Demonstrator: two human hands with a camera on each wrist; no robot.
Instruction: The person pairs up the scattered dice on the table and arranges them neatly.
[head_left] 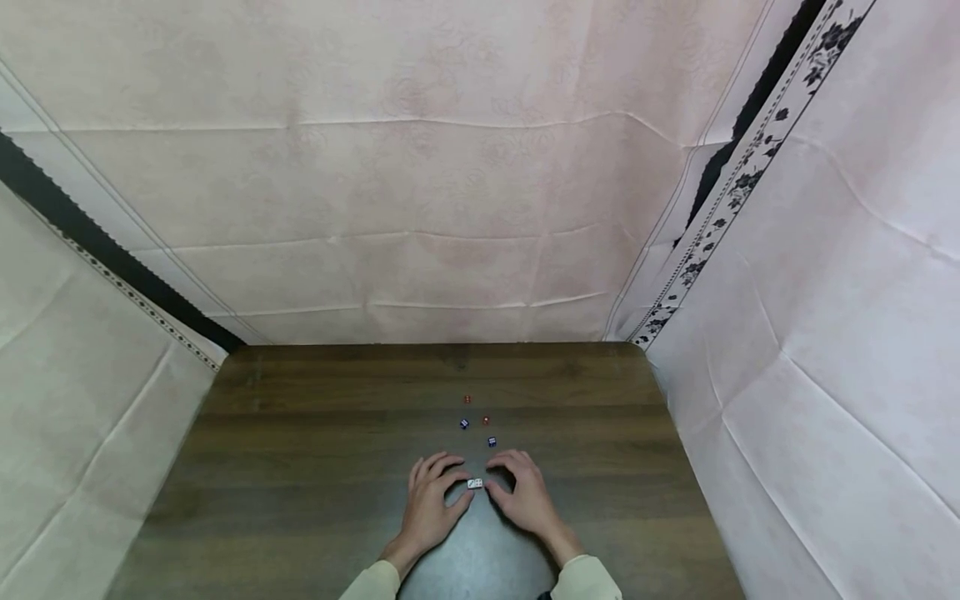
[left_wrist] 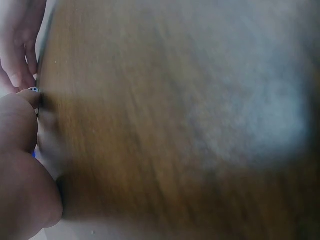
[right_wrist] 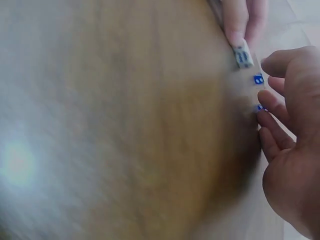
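Two white dice (head_left: 475,483) sit side by side on the wooden table, between the two hands. My left hand (head_left: 433,507) comes in from the left, its thumb and index fingertip pinching at the left white die. In the right wrist view, left fingertips (right_wrist: 236,36) meet the end of the white pair (right_wrist: 243,56). On the other side, my right hand (head_left: 527,498) has loosely bent, spread fingers and holds nothing. Its thumb tip lies just right of the white dice. In the left wrist view the left hand (left_wrist: 22,155) hides most of the dice.
Beyond the hands lie two blue dice, one on the left (head_left: 464,424) and one nearer on the right (head_left: 492,442). Two red dice lie farther off, one far (head_left: 467,399) and one nearer (head_left: 486,420). Pale cloth (head_left: 450,183) hangs behind the wooden table (head_left: 300,467) and along its sides.
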